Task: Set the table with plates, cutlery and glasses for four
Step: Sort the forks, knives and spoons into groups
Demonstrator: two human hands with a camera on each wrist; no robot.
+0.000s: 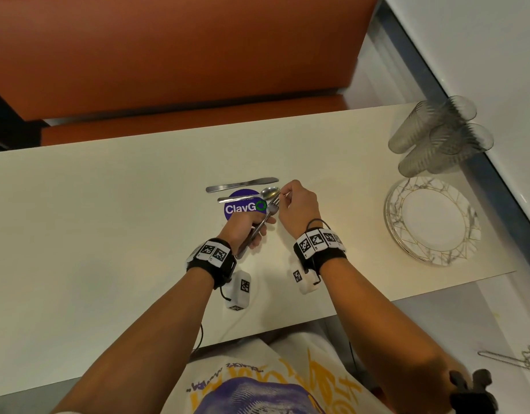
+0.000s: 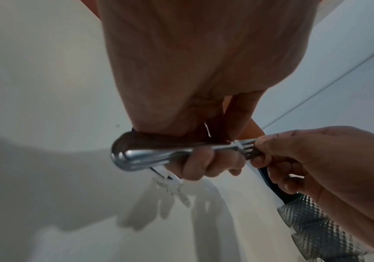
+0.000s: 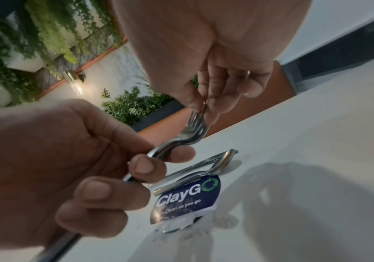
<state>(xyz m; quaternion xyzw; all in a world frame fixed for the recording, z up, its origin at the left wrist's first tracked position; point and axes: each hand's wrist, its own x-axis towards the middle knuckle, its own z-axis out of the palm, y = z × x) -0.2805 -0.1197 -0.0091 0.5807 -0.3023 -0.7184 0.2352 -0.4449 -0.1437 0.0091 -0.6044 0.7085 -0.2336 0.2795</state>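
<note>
So the left hand (image 1: pixel 248 231) has its fingers (image 2: pixel 196 165) wrapped tight around the handles of a small bunch of forks (image 1: pixel 268 215), held just above the tabletop (image 1: pixel 108 204) over the purple ClayGo sticker (image 1: pixel 242 204), where a knife (image 1: pixel 242 184) and a spoon (image 1: pixel 251 195) already lie side by side. The right hand (image 1: pixel 298 206) is pinching one fork's tines at the top of the bunch between thumb and fingertips (image 3: pixel 212 113). Way off to the right near the tabletop's end there's a cluster of glasses (image 1: pixel 439 135), with a stack of plates (image 1: pixel 433 221) just nearer than them.
</note>
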